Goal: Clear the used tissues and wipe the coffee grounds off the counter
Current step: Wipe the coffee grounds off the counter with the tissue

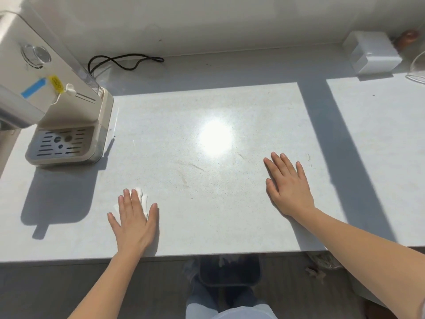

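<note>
My left hand (134,223) lies flat near the front edge of the white counter (207,215), fingers straight, pressing a white tissue (141,196) that shows only past the fingertips. My right hand (288,184) rests flat and spread on the counter to the right, holding nothing. Faint brown smears of coffee grounds (187,172) streak the surface between the hands, with fine specks scattered around them. A dark bin (230,271) holding crumpled white tissue stands on the floor just below the counter edge.
A beige coffee machine (57,107) with a drip tray stands at the left, its black cord (125,61) looped behind. A white box (373,52) sits at the back right beside a glass vessel (417,67). Sun glare marks the counter's middle.
</note>
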Motion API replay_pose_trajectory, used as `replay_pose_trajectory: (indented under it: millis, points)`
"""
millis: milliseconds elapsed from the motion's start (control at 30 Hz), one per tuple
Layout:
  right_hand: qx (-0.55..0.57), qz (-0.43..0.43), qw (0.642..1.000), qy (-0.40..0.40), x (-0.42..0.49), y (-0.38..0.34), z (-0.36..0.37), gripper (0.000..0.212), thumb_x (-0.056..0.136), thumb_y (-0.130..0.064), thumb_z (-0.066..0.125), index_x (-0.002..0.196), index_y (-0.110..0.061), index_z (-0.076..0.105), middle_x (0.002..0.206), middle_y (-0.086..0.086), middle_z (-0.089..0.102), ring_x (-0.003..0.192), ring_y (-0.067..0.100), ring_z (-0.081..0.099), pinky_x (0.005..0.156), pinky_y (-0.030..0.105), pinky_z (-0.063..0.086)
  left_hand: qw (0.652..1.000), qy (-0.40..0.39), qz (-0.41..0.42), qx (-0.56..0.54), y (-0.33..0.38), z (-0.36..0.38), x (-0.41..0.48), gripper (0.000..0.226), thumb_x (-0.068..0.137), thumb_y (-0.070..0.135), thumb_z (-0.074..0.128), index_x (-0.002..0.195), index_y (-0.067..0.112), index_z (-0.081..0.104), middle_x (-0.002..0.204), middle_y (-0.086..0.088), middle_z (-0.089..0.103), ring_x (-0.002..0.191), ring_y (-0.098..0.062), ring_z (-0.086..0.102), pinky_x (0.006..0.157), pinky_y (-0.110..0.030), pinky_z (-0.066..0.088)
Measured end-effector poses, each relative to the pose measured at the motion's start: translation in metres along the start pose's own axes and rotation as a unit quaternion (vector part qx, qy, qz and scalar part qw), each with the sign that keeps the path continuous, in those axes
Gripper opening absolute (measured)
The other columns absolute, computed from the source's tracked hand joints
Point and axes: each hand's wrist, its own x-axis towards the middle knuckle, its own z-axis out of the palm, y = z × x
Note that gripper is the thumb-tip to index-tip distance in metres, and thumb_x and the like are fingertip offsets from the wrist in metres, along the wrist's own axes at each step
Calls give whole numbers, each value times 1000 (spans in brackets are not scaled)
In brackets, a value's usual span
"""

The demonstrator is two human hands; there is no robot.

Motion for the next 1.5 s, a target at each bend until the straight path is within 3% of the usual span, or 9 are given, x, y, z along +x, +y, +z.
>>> replay_pose_trajectory:
  millis: [100, 333, 433, 633, 767, 1000, 1233, 1300, 1500]
  points:
    - [-1, 3, 1000, 2, 1, -1, 0, 59, 94, -42, 18, 151, -29, 17, 161, -6, 10, 149, 14, 1, 120, 45, 1, 1000, -4, 30, -6, 40, 2, 18, 75, 94, 56, 20, 150, 15, -10, 160, 0, -17, 145, -13, -20, 116, -51, -12]
    - [-3, -1, 1000, -2, 1, -1, -2, 60, 93, -43, 18, 152, -29, 16, 161, -7, 10, 148, 13, 1, 120, 44, 1, 947, -75, 309, 38, 168, 47, -29, 79, 89, 62, 12, 149, 19, -17, 156, 5, -25, 141, -9, -29, 112, -40, -26]
    - [-2, 1, 1000, -10, 2, -1, -3, 60, 93, -43, 17, 152, -30, 15, 161, -8, 8, 148, 11, -1, 120, 43, 0, 965, -44, 259, 19, 135, 31, 14, 76, 92, 60, 16, 150, 20, -15, 156, 8, -23, 143, -8, -24, 112, -40, -23]
    - [-2, 8, 1000, -10, 1, -2, -2, 60, 93, -42, 19, 152, -29, 15, 161, -8, 7, 148, 11, -2, 120, 43, -1, 999, 0, -18, -44, 38, -20, 102, 78, 94, 55, 27, 150, 11, -4, 161, -3, -10, 147, -17, -12, 117, -54, -5]
    - [-4, 6, 1000, -12, 1, -3, -3, 60, 93, -41, 19, 152, -28, 16, 161, -7, 8, 148, 12, -1, 120, 44, 0, 994, -13, 111, -12, 88, -1, 76, 82, 92, 59, 26, 149, 13, -13, 158, 1, -20, 144, -14, -21, 116, -46, -16]
    - [30, 22, 999, 2, 1, -4, -6, 64, 93, -41, 24, 153, -21, 14, 161, -6, 8, 148, 8, 4, 121, 39, 3, 896, -112, 427, 53, 206, 48, 2, 75, 91, 58, 16, 150, 22, -13, 157, 7, -22, 141, -7, -28, 115, -44, -18]
    - [35, 29, 999, 5, 0, -2, -4, 64, 95, -39, 26, 153, -21, 6, 162, -5, 5, 147, 5, 1, 120, 37, 0, 967, -76, 238, 48, 194, -1, 131, 70, 96, 50, 22, 151, 18, -10, 159, 4, -17, 145, -11, -19, 116, -47, -15]
    - [35, 31, 999, 3, 0, -2, -4, 64, 96, -40, 25, 153, -22, 3, 162, -6, 4, 147, 4, -1, 120, 38, 1, 945, -90, 304, 75, 207, 4, 114, 72, 96, 51, 21, 150, 18, -13, 158, 4, -20, 144, -12, -23, 115, -46, -18]
    - [54, 26, 998, 13, 2, -3, -6, 68, 95, -40, 32, 153, -20, 4, 161, -5, 8, 147, 5, 3, 118, 40, 8, 756, -114, 622, 172, 224, 36, 74, 66, 94, 53, 10, 148, 27, -17, 157, 9, -18, 144, -10, -22, 114, -40, -21]
